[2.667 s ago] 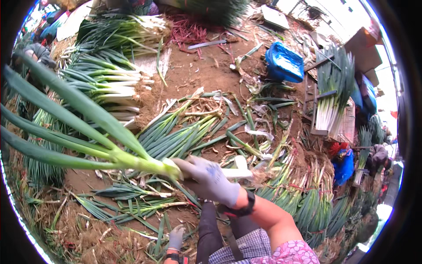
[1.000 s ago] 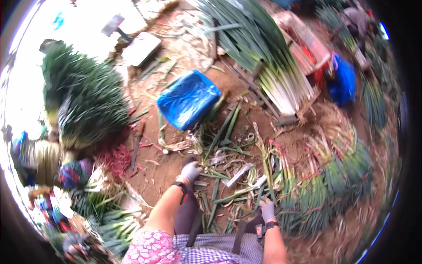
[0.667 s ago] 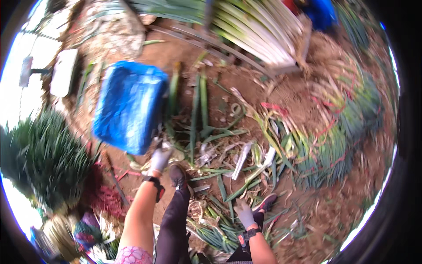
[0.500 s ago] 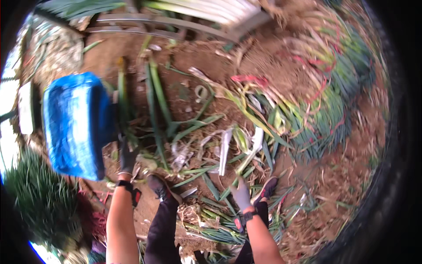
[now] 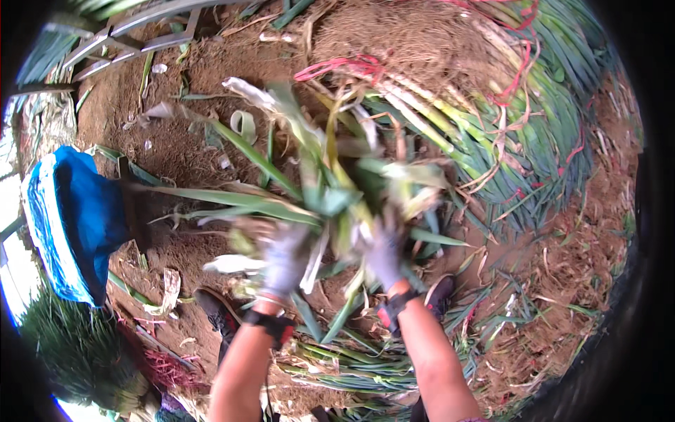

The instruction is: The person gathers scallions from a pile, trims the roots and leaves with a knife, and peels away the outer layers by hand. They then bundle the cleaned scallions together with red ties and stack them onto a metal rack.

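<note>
- Left hand (image 5: 285,257), gloved, at frame centre, closed on a bunch of leaves (image 5: 316,190).
- Right hand (image 5: 385,253), gloved, just beside it, gripping the same bunch.
- Leaves lifted above the dirt floor (image 5: 190,141), fanning toward upper left.
- Blue bag (image 5: 77,218) at left edge.
- Tied onion bundles (image 5: 520,133) at upper right.
- Dark shoe (image 5: 218,313) below the left hand.

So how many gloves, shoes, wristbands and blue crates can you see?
Gloves: 2, a left hand and a right hand, both clutching a bunch of leaves
Shoes: 2, one and another
Wristbands: 2, one and another
Blue crates: 1
Total: 7
</note>
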The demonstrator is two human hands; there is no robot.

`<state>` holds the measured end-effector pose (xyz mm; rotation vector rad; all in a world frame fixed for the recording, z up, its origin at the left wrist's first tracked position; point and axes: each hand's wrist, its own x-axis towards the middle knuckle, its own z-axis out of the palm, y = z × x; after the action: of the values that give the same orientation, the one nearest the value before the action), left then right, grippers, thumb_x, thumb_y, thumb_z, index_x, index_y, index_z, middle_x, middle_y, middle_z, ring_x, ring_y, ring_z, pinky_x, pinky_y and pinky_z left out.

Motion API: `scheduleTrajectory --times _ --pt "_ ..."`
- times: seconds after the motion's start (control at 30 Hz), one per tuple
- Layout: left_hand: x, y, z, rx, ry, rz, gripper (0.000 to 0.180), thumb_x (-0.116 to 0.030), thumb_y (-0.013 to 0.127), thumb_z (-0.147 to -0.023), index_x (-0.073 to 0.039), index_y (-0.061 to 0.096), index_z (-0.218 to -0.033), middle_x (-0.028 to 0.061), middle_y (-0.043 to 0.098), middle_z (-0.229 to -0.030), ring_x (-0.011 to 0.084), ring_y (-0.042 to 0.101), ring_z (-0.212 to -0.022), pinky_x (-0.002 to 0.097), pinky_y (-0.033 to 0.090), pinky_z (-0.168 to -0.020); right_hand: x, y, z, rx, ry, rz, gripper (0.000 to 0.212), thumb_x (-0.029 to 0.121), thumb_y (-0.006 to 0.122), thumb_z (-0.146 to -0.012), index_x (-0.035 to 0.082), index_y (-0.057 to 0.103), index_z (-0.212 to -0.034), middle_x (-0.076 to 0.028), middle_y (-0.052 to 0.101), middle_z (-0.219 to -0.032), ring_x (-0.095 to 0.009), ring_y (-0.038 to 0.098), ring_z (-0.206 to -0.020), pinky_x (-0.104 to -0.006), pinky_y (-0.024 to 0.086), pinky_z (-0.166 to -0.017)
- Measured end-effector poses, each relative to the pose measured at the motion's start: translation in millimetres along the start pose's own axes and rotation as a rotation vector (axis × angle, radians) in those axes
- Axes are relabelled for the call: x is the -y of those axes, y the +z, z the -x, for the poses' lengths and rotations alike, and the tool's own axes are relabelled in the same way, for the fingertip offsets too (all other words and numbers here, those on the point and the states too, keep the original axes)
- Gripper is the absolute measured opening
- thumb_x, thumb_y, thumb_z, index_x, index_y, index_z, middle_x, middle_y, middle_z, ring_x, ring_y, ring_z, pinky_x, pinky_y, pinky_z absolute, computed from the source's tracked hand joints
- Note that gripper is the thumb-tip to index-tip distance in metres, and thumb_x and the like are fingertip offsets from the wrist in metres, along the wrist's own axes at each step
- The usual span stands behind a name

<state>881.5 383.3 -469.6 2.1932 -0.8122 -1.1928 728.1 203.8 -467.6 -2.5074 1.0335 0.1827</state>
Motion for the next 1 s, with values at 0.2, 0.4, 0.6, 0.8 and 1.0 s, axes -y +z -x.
scheduleTrajectory --times 0.2,0.4,0.6,0.8,1.0 --pt "-63.8 39.5 57.6 -0.362 -0.170 0.386 0.047 -0.004 0.061 -0.079 -0.007 0.054 -0.125 0.0190 0.045 -0.134 0.0325 0.040 -0.126 0.0430 0.030 -0.108 -63.7 -73.2 65.9 -0.127 0.238 -0.370 0.052 0.015 0.071 -0.073 0.009 0.054 -0.122 -0.018 0.044 -0.131 -0.036 0.038 -0.125 -0.0420 0.032 -0.104" --pt "-1.2 73.2 75.3 -0.407 -0.915 1.644 0.067 -0.052 0.054 -0.085 -0.015 0.037 -0.138 0.0154 0.041 -0.136 0.0315 0.046 -0.115 0.0460 0.039 -0.092 -187.8 -46.1 45.0 -0.268 0.639 -0.506 0.057 0.021 0.060 -0.086 0.006 0.039 -0.136 -0.020 0.049 -0.128 -0.029 0.047 -0.120 -0.0352 0.037 -0.100" --pt "-35.3 84.7 -3.6 -0.370 -0.445 1.314 0.039 -0.029 0.046 -0.093 -0.002 0.049 -0.121 0.0141 0.051 -0.116 0.0260 0.045 -0.115 0.0378 0.034 -0.098 58.0 -10.7 31.9 0.103 0.309 -0.502 0.054 0.035 0.053 -0.090 -0.003 0.043 -0.127 -0.030 0.041 -0.131 -0.038 0.039 -0.123 -0.0431 0.033 -0.102" --pt "-125.0 19.3 63.6 -0.130 -0.024 0.568 0.035 -0.008 0.046 -0.090 0.003 0.047 -0.123 0.0197 0.052 -0.122 0.0302 0.049 -0.113 0.0354 0.037 -0.099 113.4 -106.0 87.1 0.074 0.800 -1.619 0.046 0.034 0.034 -0.099 -0.001 0.042 -0.128 -0.013 0.049 -0.125 -0.022 0.046 -0.112 -0.0319 0.037 -0.097" --pt "-229.1 -13.7 111.4 0.090 0.373 0.087 0.045 0.003 0.056 -0.072 0.005 0.046 -0.116 0.0254 0.052 -0.112 0.0410 0.049 -0.107 0.0424 0.040 -0.095 111.8 -220.0 148.6 -0.071 0.835 -2.016 0.048 0.041 0.034 -0.098 0.004 0.042 -0.128 -0.008 0.048 -0.122 -0.017 0.045 -0.109 -0.0318 0.038 -0.096"
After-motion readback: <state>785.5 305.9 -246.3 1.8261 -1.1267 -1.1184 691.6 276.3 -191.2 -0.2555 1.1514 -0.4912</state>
